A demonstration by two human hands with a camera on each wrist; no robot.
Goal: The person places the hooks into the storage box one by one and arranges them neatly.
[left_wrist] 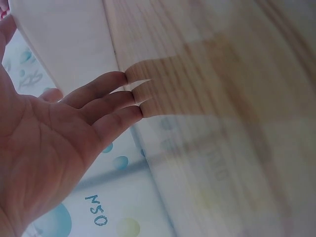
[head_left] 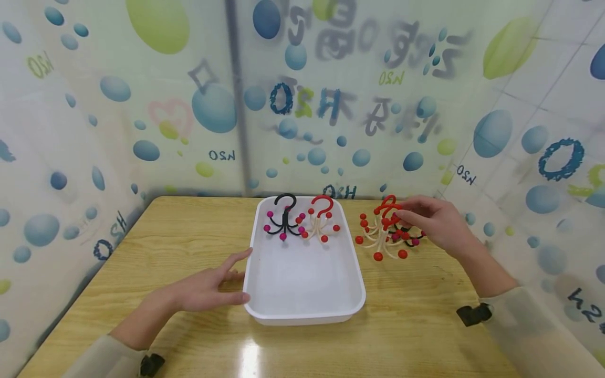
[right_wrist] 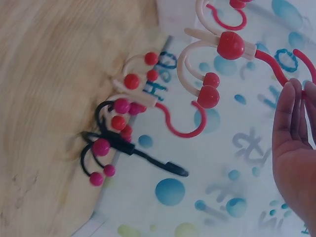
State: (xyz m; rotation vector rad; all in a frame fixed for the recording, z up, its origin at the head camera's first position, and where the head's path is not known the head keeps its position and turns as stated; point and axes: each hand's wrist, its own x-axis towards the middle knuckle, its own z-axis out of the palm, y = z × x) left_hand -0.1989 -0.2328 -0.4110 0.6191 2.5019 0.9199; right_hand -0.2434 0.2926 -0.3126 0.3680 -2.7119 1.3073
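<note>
My right hand [head_left: 439, 223] pinches the red hook of a cream multi-arm hanger hook with red ball ends [right_wrist: 230, 45], above the table right of the tray. Behind it stand another cream hanger hook with a red hook [right_wrist: 180, 131] and a black one with magenta balls [right_wrist: 118, 143], both on the table. My left hand [head_left: 208, 286] has its fingers spread, with thumb and index fingertip at the left rim of the white tray [head_left: 302, 283]. At the tray's far end sit a black hanger hook [head_left: 285, 220] and a cream one with a red hook [head_left: 318, 224].
The wooden table [head_left: 198, 226] reaches back to a patterned curtain [head_left: 302, 142] with bubbles and lettering. Similar patterned walls rise on the left and right. In the left wrist view, the tray's white side [left_wrist: 69, 34] stands beside my fingers.
</note>
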